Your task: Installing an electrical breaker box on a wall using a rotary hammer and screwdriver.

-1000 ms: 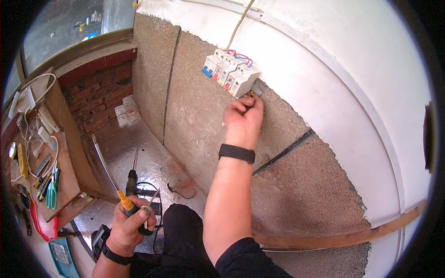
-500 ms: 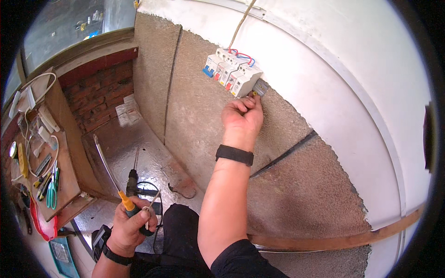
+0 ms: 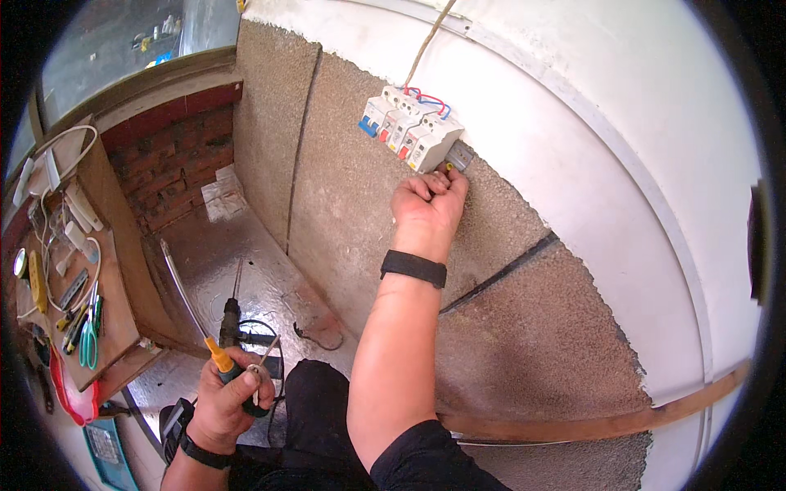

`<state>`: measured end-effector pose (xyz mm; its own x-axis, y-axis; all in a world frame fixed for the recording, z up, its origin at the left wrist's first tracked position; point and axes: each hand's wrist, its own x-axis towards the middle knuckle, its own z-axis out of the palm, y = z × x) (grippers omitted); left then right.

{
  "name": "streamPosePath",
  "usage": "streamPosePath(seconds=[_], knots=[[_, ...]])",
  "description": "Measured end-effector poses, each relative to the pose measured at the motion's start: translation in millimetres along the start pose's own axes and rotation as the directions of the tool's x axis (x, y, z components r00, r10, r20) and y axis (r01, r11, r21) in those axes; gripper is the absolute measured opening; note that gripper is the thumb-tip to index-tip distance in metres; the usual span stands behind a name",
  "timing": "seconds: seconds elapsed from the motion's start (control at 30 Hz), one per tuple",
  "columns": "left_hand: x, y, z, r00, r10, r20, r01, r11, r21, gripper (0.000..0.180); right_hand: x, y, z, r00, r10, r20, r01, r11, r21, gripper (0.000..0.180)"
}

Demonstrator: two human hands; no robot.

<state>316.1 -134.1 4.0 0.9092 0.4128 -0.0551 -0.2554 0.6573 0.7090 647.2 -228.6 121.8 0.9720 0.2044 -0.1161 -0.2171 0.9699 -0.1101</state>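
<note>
My left hand [image 3: 225,401] is wrapped round a screwdriver [image 3: 221,356] with an orange and dark handle, its long shaft pointing up and left. A short thin metal rod and a small pale piece [image 3: 260,375] also show at its thumb and fingers; their kind is unclear. My right hand [image 3: 430,204] reaches up the wall, fingertips pressed together by the grey mounting rail [image 3: 461,155]. At those fingertips is a tiny yellow bit [image 3: 449,166]; what the fingers grip is mostly hidden. Just left of the rail end sit several white circuit breakers [image 3: 409,131] with blue and red levers.
Red and blue wires [image 3: 430,100] loop over the breakers, fed by a cable [image 3: 427,41]. A power drill [image 3: 232,315] with a long bit stands below. On the wooden stand [image 3: 123,327] at left lie scissors [image 3: 89,340], pens and cables. A wooden strip [image 3: 589,427] crosses the lower right.
Both hands stay almost where they were. My right fingers have shifted slightly at the rail end, and the view has moved a little.
</note>
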Motion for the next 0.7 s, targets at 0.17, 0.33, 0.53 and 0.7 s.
streamPosePath(seconds=[0.17, 0.33, 0.53, 0.7], knots=[[1, 2, 2, 1.000, -0.007, 0.026, 0.007, 1.000, -0.003, 0.024, -5, 0, 2, 1.000, -0.009, 0.021, 0.010, 0.999, -0.048, 0.022], [5, -1, 9, 1.000, 0.002, 0.008, -0.002, 1.000, 0.009, 0.024, -7, 2, 2, 0.999, -0.053, -0.012, 0.051, 0.992, -0.113, 0.020], [9, -8, 17, 0.999, -0.006, 0.041, 0.005, 1.000, 0.005, 0.023, -10, -9, 4, 0.999, -0.047, -0.015, 0.045, 0.992, -0.121, 0.017], [10, -10, 17, 1.000, -0.005, 0.017, 0.004, 1.000, 0.027, 0.023, -8, 0, -1, 0.999, -0.039, -0.030, 0.035, 0.990, -0.133, 0.017]])
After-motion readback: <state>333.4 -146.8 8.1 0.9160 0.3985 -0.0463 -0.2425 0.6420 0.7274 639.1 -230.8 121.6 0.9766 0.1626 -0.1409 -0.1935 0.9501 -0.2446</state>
